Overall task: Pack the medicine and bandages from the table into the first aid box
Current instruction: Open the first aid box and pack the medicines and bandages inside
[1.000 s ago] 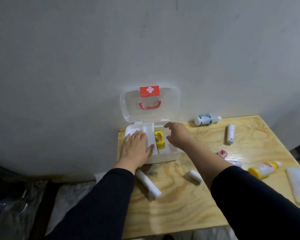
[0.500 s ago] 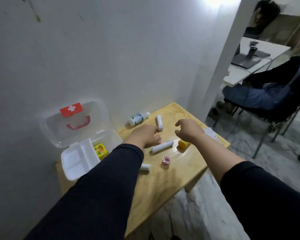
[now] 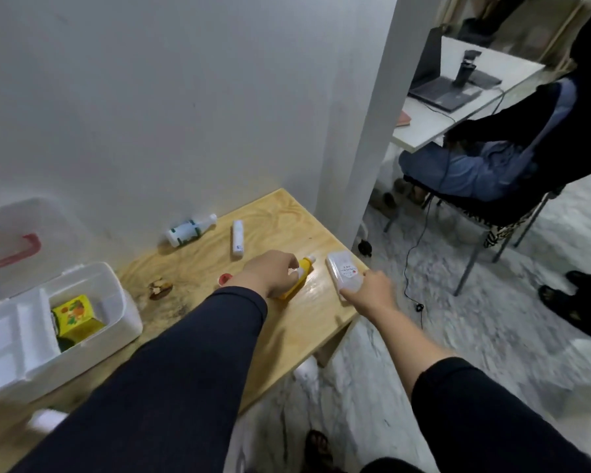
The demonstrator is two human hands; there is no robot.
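**Both hands down on items at the right end of the table**

The left hand [image 3: 270, 273], at the middle of the frame, is curled over a yellow bottle [image 3: 296, 279] with a white cap that lies on the wooden table [image 3: 198, 322]; the fingers wrap its body, though how firmly cannot be told. Just right of it, the right hand [image 3: 369, 290] rests its fingertips on the near edge of a flat white packet [image 3: 343, 269] lying at the table's right corner; the fingers are bent, but whether they grip it or only touch it cannot be told. Both forearms come up from the bottom of the frame in dark sleeves.

At the lower left stands the first aid box [image 3: 123, 302], open, with a yellow carton [image 3: 74, 312] in its right compartment and the white divided tray beside it bare. Its clear lid [image 3: 31, 227] with a red handle leans back against the wall at the left edge.

Beyond the left hand, a small red-topped pot [image 3: 225, 278] sits on the wood. Farther back, near the wall, lie a white tube [image 3: 238, 238] and a white bottle with a dark green label [image 3: 190, 230], well apart from the box.

In the upper right, another person sits on a chair [image 3: 492, 213] at a white desk.
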